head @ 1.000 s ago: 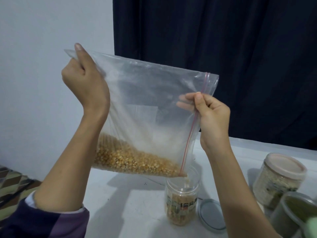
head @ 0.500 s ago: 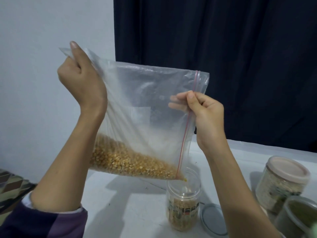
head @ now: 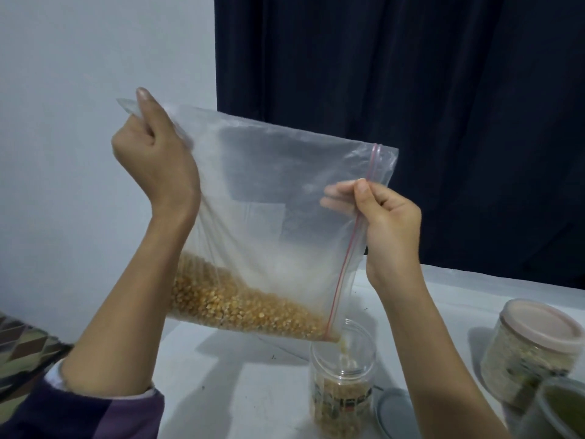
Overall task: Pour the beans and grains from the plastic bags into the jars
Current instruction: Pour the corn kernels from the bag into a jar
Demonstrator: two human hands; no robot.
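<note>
Pouring in progress. The left hand [head: 155,172] pinches the raised closed corner of the plastic bag [head: 278,217], thumb extended along the film; the right hand [head: 389,229] pinches the bag's mouth edge beside the red zip strip [head: 351,245]. The bag hangs tilted, its lowest open corner directly over the open jar [head: 343,378] standing on the white table [head: 234,384]. Yellow kernels [head: 234,304] lie along the bag's lower edge, and a thin stream falls into the jar, which appears roughly half full.

Likely risks: the jar mouth is narrow, so a steeper tilt could release the heap at once and scatter kernels over the table; a sideways drift of the corner would carry the stream past the rim.

Nearby: a loose lid [head: 395,413] lies just beside the jar; a lidded jar of pale grains [head: 535,343] and a container of green contents [head: 563,410] stand to the right, near the right forearm. Nothing blocks the jar mouth.
</note>
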